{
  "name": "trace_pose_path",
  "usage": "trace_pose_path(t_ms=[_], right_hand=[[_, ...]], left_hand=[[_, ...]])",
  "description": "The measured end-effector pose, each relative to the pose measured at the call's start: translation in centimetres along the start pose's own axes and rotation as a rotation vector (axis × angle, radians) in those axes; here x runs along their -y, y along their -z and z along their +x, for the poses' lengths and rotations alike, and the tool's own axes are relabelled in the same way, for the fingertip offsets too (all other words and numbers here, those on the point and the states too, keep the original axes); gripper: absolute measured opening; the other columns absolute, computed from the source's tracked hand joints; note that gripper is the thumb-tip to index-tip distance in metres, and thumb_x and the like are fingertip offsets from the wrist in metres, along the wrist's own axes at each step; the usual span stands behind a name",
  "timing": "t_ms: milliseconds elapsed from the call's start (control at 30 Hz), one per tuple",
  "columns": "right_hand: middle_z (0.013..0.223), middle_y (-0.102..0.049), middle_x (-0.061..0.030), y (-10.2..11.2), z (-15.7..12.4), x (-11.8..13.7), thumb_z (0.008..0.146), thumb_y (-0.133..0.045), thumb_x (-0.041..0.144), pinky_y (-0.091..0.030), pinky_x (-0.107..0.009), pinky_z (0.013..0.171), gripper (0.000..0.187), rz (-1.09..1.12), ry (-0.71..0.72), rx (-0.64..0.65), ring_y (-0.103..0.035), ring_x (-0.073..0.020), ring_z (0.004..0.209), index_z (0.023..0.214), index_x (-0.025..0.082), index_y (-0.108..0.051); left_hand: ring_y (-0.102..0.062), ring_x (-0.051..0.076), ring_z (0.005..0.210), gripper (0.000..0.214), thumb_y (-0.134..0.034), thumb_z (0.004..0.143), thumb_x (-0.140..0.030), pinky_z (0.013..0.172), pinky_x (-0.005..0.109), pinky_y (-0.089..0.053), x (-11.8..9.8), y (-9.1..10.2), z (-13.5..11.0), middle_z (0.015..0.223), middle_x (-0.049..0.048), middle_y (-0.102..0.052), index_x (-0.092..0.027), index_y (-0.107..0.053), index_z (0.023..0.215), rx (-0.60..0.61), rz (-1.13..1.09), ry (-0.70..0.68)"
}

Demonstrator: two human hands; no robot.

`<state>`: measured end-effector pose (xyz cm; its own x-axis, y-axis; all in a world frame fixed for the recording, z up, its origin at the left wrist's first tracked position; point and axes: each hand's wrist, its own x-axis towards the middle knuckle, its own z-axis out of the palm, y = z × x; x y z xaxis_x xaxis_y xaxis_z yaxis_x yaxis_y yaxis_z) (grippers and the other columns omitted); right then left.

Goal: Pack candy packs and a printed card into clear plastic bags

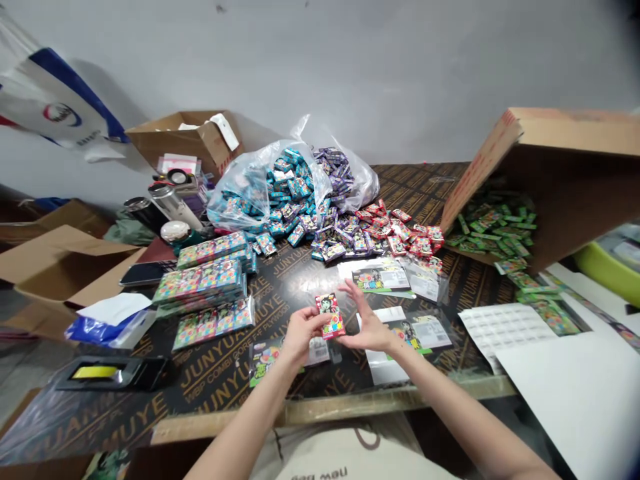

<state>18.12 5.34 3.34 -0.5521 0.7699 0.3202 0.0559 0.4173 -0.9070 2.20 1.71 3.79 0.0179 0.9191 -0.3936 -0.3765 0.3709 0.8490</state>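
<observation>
Both bare forearms are slanting forward and inward, bringing the hands close together without touching. The left hand point(301, 335) is pinching, its thumb point(320, 322) lying across the front and pointing toward the right hand point(373, 328). That one is standing open, its fingers point(356, 295) pointing up and inward, its thumb spreading apart below them.

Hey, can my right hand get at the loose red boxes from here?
Likely yes. The right hand is spread open beside the small red box in the left hand, and only flat printed packages seem to lie between it and the loose red boxes.
</observation>
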Motion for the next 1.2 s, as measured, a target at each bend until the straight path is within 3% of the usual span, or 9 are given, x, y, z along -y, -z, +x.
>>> trace_pose_path(t_ms=[100,200,300,400,567,800,933,1067,1200], right_hand=[[0.134,-0.032,-0.0091,0.7,-0.6,0.2,0.057,-0.068,0.026,-0.018,-0.044,0.104,0.095,-0.294,0.068,0.083,-0.028,-0.0267,0.124,0.137,0.025,-0.016],[0.124,-0.044,-0.0083,1.2,-1.0,-0.1,0.057,-0.065,0.027,-0.019,-0.045,0.100,0.084,-0.485,0.097,0.081,-0.039,-0.0267,0.115,0.132,0.024,-0.026],[0.117,-0.049,-0.0085,1.7,-1.6,-1.0,0.056,-0.063,0.028,-0.019,-0.046,0.099,0.078,-0.615,0.046,0.010,-0.043,-0.0265,0.109,0.128,0.023,-0.033],[0.114,-0.051,-0.0088,1.9,-2.2,-1.7,0.056,-0.064,0.029,-0.012,-0.048,0.100,0.077,-0.698,0.012,0.053,-0.045,-0.0272,0.108,0.127,0.023,-0.034],[0.117,-0.051,-0.0100,1.2,-2.8,-1.5,0.055,-0.066,0.032,-0.006,-0.048,0.101,0.084,-0.669,-0.012,0.144,-0.045,-0.0278,0.110,0.131,0.023,-0.030],[0.127,-0.046,-0.0107,1.8,-2.6,-1.6,0.052,-0.073,0.040,-0.007,-0.046,0.104,0.103,-0.448,-0.060,0.245,-0.040,-0.0268,0.119,0.136,0.024,-0.017],[0.122,-0.052,-0.0102,1.9,-3.2,-1.2,0.059,-0.071,0.047,-0.004,-0.049,0.103,0.100,-0.414,-0.098,-0.047,-0.039,-0.0270,0.121,0.137,0.026,-0.013],[0.107,-0.063,-0.0054,2.5,-3.8,-1.5,0.083,-0.049,0.040,-0.002,-0.050,0.104,0.069,-0.309,-0.080,0.037,-0.046,-0.0209,0.116,0.138,0.029,-0.010],[0.131,-0.044,-0.0095,9.5,-2.9,-5.0,0.082,-0.048,0.041,-0.012,-0.049,0.102,0.056,-0.582,-0.226,-0.384,-0.035,-0.0236,0.124,0.133,0.027,-0.029]], left_hand=[[-0.058,0.013,0.050,0.030,-0.073,0.057,-0.035,0.052,0.023,-0.045,0.3,0.9,-0.2,0.059,0.0024,-0.064,-0.010,-0.061,0.070,0.017,0.212,-0.070],[-0.062,0.020,0.075,0.047,-0.067,0.063,-0.043,0.072,0.033,-0.047,0.5,2.7,-0.8,0.084,0.0090,-0.067,-0.012,-0.061,0.097,0.068,0.600,-0.245],[-0.048,0.029,0.108,0.086,-0.075,0.048,-0.045,0.094,0.045,-0.033,1.3,5.4,-1.4,0.117,0.0122,-0.054,-0.020,-0.045,0.125,0.099,1.139,-0.486],[-0.044,0.030,0.108,0.103,-0.077,0.043,-0.037,0.096,0.048,-0.027,2.5,7.3,-1.9,0.116,0.0105,-0.051,-0.023,-0.030,0.134,0.160,1.463,-0.537],[-0.043,0.027,0.108,0.104,-0.070,0.055,-0.031,0.094,0.042,-0.032,2.5,7.3,-2.0,0.117,0.0095,-0.048,-0.021,-0.010,0.139,0.086,1.423,-0.592],[-0.045,0.025,0.108,0.096,-0.066,0.059,-0.025,0.094,0.042,-0.035,1.3,5.9,-1.9,0.118,0.0078,-0.047,-0.023,-0.012,0.138,0.180,1.296,-0.598],[-0.048,0.024,0.105,0.092,-0.062,0.063,-0.027,0.093,0.043,-0.037,1.5,5.2,-1.0,0.115,0.0074,-0.048,-0.022,-0.008,0.138,0.114,1.280,-0.585],[-0.050,0.024,0.104,0.092,-0.061,0.064,-0.030,0.091,0.042,-0.040,2.1,4.5,0.1,0.114,0.0075,-0.049,-0.021,-0.007,0.138,0.118,1.314,-0.598],[-0.051,0.026,0.101,0.089,-0.061,0.065,-0.035,0.088,0.042,-0.042,3.8,5.4,1.2,0.112,0.0086,-0.051,-0.020,-0.012,0.138,0.116,1.453,-0.623]])
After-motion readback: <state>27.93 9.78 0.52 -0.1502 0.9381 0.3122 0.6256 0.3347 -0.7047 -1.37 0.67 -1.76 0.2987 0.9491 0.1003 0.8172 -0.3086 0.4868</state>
